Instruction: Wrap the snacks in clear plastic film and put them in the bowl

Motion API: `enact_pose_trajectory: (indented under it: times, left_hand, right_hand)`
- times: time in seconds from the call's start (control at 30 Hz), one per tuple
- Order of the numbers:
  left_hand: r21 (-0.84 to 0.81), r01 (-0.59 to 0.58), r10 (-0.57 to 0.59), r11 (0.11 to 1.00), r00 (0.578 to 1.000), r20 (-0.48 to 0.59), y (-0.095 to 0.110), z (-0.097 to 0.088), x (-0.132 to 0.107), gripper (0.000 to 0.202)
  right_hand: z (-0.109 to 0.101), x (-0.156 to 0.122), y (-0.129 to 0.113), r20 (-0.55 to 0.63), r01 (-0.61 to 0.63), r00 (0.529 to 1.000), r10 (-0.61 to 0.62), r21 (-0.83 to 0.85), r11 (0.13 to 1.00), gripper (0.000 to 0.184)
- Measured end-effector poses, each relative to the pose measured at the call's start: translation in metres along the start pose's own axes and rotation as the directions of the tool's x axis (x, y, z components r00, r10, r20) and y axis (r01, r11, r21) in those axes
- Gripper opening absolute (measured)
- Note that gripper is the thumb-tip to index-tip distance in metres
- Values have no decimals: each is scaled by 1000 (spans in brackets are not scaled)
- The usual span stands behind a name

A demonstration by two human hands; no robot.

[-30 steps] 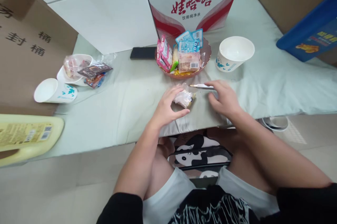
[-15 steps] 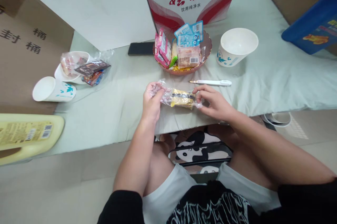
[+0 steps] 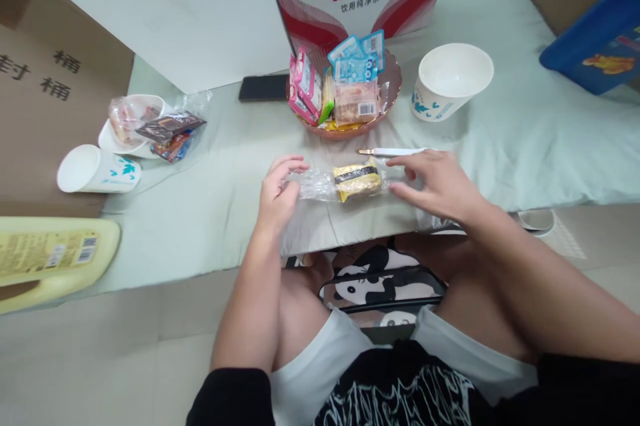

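A snack bar in a clear wrapper (image 3: 356,181) lies on the pale green cloth (image 3: 210,213) near the table's front edge. My left hand (image 3: 278,191) is curled, its fingers pinching the wrapper's left end. My right hand (image 3: 436,183) hovers at the wrapper's right end with fingers stretched out and apart, the thumb tip close to the plastic. A small white-handled knife (image 3: 387,152) lies just behind the snack, its handle partly hidden by my right fingers.
A brown bowl of packaged snacks (image 3: 393,89) stands behind, with a black phone (image 3: 263,87) to its left and a paper cup (image 3: 450,79) to its right. Far left: a plate with wrappers (image 3: 135,129), a tipped paper cup (image 3: 95,169), a yellow bottle (image 3: 50,259). Boxes line the back.
Both hands lifted the wrapped snack and stretched it out, then set it flat on the cloth. My right hand has let go of its end and opened.
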State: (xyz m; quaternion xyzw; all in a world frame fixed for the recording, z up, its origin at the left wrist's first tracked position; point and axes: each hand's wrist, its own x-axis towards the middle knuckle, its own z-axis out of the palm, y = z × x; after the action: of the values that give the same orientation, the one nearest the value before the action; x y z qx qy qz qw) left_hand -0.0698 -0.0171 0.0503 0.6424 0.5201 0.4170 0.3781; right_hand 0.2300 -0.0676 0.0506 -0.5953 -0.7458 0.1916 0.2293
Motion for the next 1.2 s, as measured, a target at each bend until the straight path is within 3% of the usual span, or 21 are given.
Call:
enact_pose_trajectory:
  times: [0.1,0.2,0.27,0.37,0.43,0.57,0.6,0.67,0.73,0.77,0.83,0.87,0.93,1.0,1.1,1.13,1.2]
  left_hand:
    - [164,-17,-19,986,977,213,4,-1,-4,21]
    - [269,-33,-44,962,961,275,3,-5,-6,19]
    - [298,-89,0,950,958,285,3,-10,-7,23]
    - [276,-214,122,937,941,316,6,-18,-6,29]
    - [180,-231,153,956,919,364,10,-23,-6,34]
    - [17,20,-26,1000,882,471,12,-26,-6,56]
    - [48,59,-74,997,896,438,11,-25,-6,56]
    - [151,27,-71,988,954,291,11,-18,-6,47]
    - [228,-87,41,970,979,198,11,-8,-6,30]
    - [248,-143,92,958,974,206,11,-2,-5,33]
    - [261,-201,122,944,949,290,11,8,-6,50]
    - [259,-192,99,947,937,336,11,13,-6,50]
    - [226,-122,30,966,927,374,9,20,-7,32]
    - [148,-17,-37,989,936,351,7,26,-7,19]
    - [-63,190,-164,980,943,288,7,31,-6,21]
    - [-150,284,-232,947,928,291,7,32,-5,23]
    - [-304,480,-361,823,855,373,9,32,-2,27]
  right_hand:
    - [5,-6,-8,-34,159,986,-164,-119,980,24]
    - [6,-9,-17,-61,282,954,-293,-145,949,23]
    - [3,-12,-23,-54,346,932,-358,-156,925,23]
    - [-3,-17,-31,49,434,901,-432,-135,891,30]
    - [-6,-22,-35,175,461,881,-440,-107,881,29]
    - [-6,-29,-41,406,384,864,-298,-146,912,28]
    - [-6,-29,-42,443,348,865,-235,-191,918,30]
    - [-4,-28,-44,463,267,881,-99,-315,911,33]
    - [-2,-26,-44,392,156,919,29,-430,889,34]
    - [-1,-25,-44,333,88,940,80,-462,883,36]
    - [2,-24,-43,197,-36,971,137,-446,894,42]
    - [4,-23,-42,133,-70,982,134,-407,911,46]
    - [10,-21,-40,43,-39,998,54,-298,954,51]
    - [17,-19,-37,13,74,997,-73,-203,976,55]
    - [27,-14,-35,56,167,985,-161,-134,977,62]
    - [30,-12,-35,75,162,985,-153,-133,978,65]
    - [34,-9,-35,103,133,988,-118,-151,980,72]
